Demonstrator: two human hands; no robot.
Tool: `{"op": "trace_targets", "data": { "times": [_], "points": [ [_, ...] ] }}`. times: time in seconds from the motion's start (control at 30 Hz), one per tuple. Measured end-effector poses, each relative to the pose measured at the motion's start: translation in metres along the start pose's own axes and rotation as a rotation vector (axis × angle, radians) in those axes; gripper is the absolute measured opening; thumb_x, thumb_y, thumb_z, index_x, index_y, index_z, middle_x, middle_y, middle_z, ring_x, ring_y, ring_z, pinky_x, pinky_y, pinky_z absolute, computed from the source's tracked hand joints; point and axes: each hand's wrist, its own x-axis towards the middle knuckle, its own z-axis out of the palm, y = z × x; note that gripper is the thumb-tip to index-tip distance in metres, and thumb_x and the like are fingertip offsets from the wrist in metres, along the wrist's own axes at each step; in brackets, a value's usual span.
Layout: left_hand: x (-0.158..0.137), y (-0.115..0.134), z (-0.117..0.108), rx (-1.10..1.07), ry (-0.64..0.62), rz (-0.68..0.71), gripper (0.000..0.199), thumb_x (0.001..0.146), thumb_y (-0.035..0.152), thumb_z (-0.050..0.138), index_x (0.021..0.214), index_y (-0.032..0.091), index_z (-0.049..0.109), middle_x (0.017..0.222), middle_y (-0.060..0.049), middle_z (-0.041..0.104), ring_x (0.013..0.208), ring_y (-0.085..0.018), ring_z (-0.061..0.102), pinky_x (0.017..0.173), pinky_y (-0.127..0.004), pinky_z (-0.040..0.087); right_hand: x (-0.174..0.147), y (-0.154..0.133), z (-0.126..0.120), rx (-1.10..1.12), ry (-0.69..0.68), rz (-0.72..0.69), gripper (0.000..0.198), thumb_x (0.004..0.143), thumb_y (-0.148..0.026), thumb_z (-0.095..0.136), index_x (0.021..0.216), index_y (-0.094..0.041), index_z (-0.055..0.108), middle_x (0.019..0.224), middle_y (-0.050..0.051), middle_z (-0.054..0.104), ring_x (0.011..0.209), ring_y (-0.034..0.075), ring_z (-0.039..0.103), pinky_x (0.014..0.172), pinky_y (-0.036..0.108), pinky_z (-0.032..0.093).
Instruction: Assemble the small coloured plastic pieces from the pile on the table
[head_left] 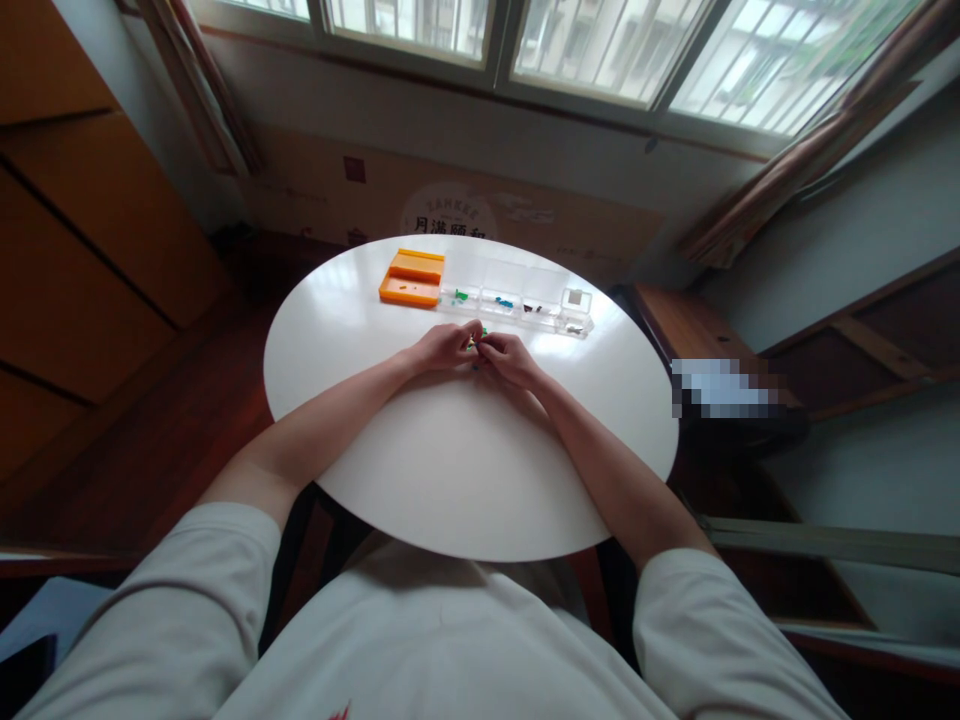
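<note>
My left hand (pixel 450 345) and my right hand (pixel 510 358) meet above the table's middle, fingers closed in a pinch. Between the fingertips shows a small cluster of green, yellow and blue pieces (pixel 472 343), mostly hidden; their kind is too small to make out. The left hand grips the cluster, while the right fingertips press against its right side, and whether they hold a separate piece cannot be seen. Just beyond the hands stands a clear compartment box (pixel 487 308) with its lids raised. It holds green pieces (pixel 461 295), blue pieces (pixel 504 301) and dark pieces (pixel 528 309).
An orange tray (pixel 409 297) with a few tiny orange bits sits left of the clear box. Both rest on a white oval table (pixel 450 470). At the right is a brown wooden cabinet (pixel 660 310). Windows (pixel 585 50) line the far wall.
</note>
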Motion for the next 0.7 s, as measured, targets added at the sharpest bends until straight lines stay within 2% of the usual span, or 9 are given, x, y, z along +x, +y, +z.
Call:
{"op": "trace_targets", "data": {
  "times": [0.7],
  "points": [
    [-0.0004,0.0001,0.0002,-0.005,-0.005,-0.004,0.03,0.077,0.037,0.053,0.102,0.022,0.055,0.068,0.003,0.058,0.055,-0.011,0.047,0.054,-0.021,0.027,-0.0001,-0.0001,-0.0005,-0.037,0.009,-0.008,0.024,0.079,-0.031,0.052,0.085,-0.013,0.067,0.069,0.003,0.065,0.063,0.014,0.058,0.059,0.024,0.045]
  ]
}}
